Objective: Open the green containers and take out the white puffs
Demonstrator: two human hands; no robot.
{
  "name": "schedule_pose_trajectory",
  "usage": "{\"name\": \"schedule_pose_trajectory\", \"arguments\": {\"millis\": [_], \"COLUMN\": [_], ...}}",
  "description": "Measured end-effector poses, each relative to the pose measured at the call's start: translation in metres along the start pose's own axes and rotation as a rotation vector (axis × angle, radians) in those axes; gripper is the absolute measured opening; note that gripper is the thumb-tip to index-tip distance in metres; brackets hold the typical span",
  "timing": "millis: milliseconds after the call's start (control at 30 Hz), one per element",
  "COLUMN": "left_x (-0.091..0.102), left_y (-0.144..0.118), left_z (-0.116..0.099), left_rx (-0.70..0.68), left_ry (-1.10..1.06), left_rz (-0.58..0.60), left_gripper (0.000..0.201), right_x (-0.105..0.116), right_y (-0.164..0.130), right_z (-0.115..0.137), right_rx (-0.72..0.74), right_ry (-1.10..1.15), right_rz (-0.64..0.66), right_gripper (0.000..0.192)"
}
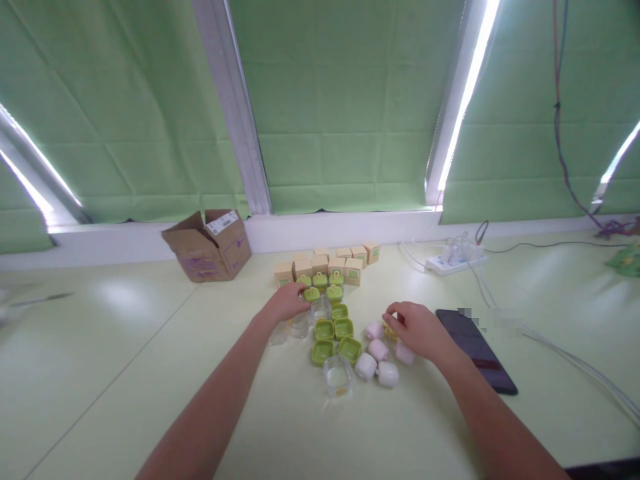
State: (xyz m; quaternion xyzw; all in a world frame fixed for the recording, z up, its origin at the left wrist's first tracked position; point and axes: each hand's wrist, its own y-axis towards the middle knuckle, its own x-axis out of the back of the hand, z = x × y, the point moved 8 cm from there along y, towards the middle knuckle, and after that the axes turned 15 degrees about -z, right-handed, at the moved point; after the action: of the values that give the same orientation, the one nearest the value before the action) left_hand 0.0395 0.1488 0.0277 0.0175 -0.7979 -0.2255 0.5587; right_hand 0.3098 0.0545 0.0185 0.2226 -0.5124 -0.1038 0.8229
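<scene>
Both bare arms reach from the near edge of the pale green tabletop (125, 347) toward a cluster of small things at its middle. The left hand (289, 301) lies with its fingers curled down onto a small green lid (311, 293) that sits in front of a row of little tan boxes (326, 263); the fingertips cover part of the lid, so whether they grip it or only touch it cannot be told. Two more green lids (327, 280) stand just beside it, toward the boxes. The right hand (419, 329) rests farther right, thumb and forefinger pinched nearly closed near a small yellowish piece (389, 331), which is mostly hidden under the hand and too small to make out; if anything is between the fingers, it does not show. Between the hands lie open green containers (334, 339) in a tight group, with clear glass cups (338, 375) at their near and left sides, hard to see against the tabletop. Pale pink blocks (379, 360) lie just beside the right hand, one partly under it. A dark phone (476, 349) lies right of the hand, its far end blurred. An open cardboard box (209, 245) stands near the far edge, left, and a white power strip (454, 261) with cords, far right.
</scene>
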Motion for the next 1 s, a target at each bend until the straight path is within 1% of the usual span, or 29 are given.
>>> {"name": "schedule_pose_trajectory", "arguments": {"millis": [100,267,400,600,733,800,867,1000], "left_x": [0.000,0.006,0.018,0.040,0.054,0.059,0.060,0.054], "left_y": [0.001,-0.001,-0.005,-0.016,-0.027,-0.034,-0.041,-0.057], "left_z": [0.001,0.002,-0.001,-0.010,-0.025,-0.035,-0.047,-0.075], "left_rx": [0.018,0.046,0.054,0.059,0.041,0.044,0.055,0.028], "left_ry": [-0.004,-0.025,-0.065,-0.115,-0.163,-0.252,-0.345,-0.474], "left_rz": [-0.013,-0.080,-0.149,-0.268,-0.332,-0.351,-0.328,-0.198], "left_gripper": [0.033,0.031,0.031,0.042,0.041,0.042,0.043,0.038], "right_x": [0.001,0.001,0.001,0.005,0.008,0.010,0.011,0.013], "right_y": [0.000,0.001,0.000,0.001,0.001,0.000,-0.001,-0.005], "right_z": [0.001,0.001,0.003,0.009,0.016,0.022,0.028,0.040], "right_rx": [0.002,0.005,0.007,0.017,0.038,0.063,0.094,0.135], "right_ry": [0.001,0.002,0.016,0.077,0.160,0.193,0.219,0.261], "right_rz": [-0.006,-0.012,-0.021,-0.035,-0.044,-0.053,-0.061,-0.063], "right_gripper": [0.027,0.027,0.027,0.028,0.028,0.027,0.026,0.026]}}
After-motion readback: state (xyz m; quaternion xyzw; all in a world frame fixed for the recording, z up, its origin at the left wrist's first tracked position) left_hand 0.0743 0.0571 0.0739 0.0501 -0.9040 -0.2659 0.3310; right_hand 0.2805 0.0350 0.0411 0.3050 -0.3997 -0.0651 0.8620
